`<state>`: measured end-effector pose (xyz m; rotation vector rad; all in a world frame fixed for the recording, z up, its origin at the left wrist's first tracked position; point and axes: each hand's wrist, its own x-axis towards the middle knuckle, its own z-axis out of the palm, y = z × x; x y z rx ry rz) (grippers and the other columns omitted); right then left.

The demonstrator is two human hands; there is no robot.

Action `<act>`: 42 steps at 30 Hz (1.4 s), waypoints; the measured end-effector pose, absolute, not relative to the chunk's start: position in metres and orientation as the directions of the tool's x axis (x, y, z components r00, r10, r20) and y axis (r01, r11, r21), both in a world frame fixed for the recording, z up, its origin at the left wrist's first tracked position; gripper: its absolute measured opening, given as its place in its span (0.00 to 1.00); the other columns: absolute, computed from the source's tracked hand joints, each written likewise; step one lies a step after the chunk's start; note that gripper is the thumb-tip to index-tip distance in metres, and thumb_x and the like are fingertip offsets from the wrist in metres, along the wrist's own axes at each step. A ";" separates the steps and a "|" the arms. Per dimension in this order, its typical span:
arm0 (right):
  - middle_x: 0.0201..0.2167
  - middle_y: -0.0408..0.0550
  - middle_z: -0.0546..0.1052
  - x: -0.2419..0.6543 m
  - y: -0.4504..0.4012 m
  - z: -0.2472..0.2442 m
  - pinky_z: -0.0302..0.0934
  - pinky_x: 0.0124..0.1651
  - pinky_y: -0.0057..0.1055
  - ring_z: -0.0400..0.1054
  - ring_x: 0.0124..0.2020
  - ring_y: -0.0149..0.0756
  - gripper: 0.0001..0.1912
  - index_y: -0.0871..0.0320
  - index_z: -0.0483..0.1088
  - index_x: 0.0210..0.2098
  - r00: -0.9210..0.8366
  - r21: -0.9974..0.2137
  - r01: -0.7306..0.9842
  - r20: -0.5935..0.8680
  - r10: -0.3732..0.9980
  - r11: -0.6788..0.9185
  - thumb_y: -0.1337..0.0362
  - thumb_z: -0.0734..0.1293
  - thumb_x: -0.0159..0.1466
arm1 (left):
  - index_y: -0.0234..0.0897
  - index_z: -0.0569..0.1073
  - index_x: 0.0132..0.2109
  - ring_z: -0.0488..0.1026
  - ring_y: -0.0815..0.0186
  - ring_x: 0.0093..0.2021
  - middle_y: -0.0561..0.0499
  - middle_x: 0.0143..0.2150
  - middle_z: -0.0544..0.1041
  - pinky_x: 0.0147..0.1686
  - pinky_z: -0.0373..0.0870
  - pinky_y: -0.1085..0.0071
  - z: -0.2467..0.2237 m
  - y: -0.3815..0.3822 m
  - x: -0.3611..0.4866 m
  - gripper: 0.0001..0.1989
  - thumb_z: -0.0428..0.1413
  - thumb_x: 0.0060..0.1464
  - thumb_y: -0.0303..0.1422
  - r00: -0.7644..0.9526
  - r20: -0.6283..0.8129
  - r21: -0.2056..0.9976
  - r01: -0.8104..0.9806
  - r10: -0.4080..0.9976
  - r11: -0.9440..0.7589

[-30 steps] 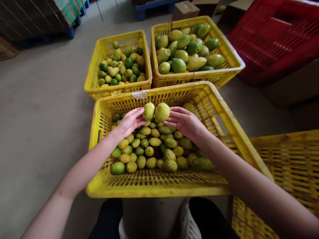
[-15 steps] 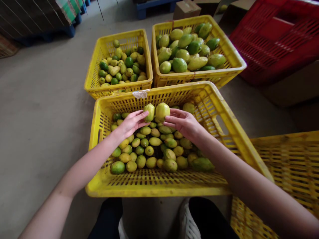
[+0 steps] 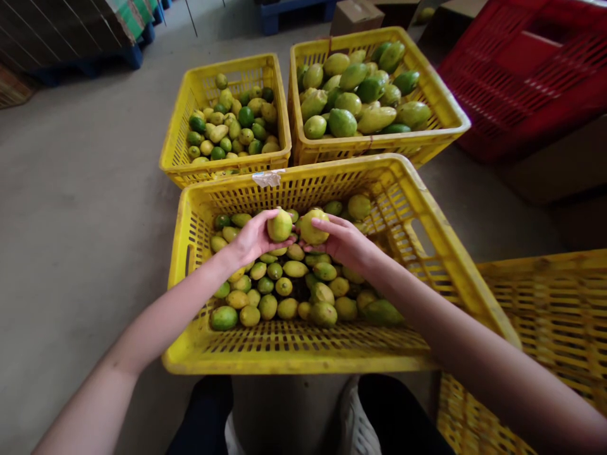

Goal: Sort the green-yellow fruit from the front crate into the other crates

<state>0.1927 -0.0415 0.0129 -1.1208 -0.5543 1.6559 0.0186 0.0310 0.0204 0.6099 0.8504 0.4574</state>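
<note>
My left hand (image 3: 256, 239) is closed around a yellow-green lemon (image 3: 279, 226), thumb on top and fingers beneath. Beside it, my right hand (image 3: 344, 239) grips a larger, paler lemon (image 3: 313, 227) from its right side. The two fruits are held close together, a small gap between them, over the near yellow crate (image 3: 303, 363). Below them lie many loose lemons (image 3: 294, 270), yellow to green, spread over the crate's slatted bottom. Some of these are hidden by my hands and forearms.
Two more yellow crates stand behind: the left crate (image 3: 173, 136) holds smaller green and yellow fruit, the right crate (image 3: 443, 114) larger ones. A red crate (image 3: 526, 76) leans at the right. Another yellow crate (image 3: 550, 316) sits at lower right. A cardboard box (image 3: 355, 17) is at the back.
Both hands have come slightly down and nearer to me with their lemons. Each lemon has turned in the fingers, and the gap between the fruits is a little wider.
</note>
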 end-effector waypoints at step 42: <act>0.19 0.43 0.70 0.205 -0.040 0.018 0.45 0.13 0.25 0.60 0.15 0.30 0.06 0.58 0.67 0.23 -0.092 -0.655 -0.676 -0.380 0.921 -0.337 0.63 0.66 0.49 | 0.33 0.66 0.29 0.67 0.71 0.16 0.52 0.22 0.68 0.13 0.59 0.79 0.015 0.026 0.023 0.12 0.44 0.59 0.31 0.632 -0.652 0.532 -0.010 0.418 0.847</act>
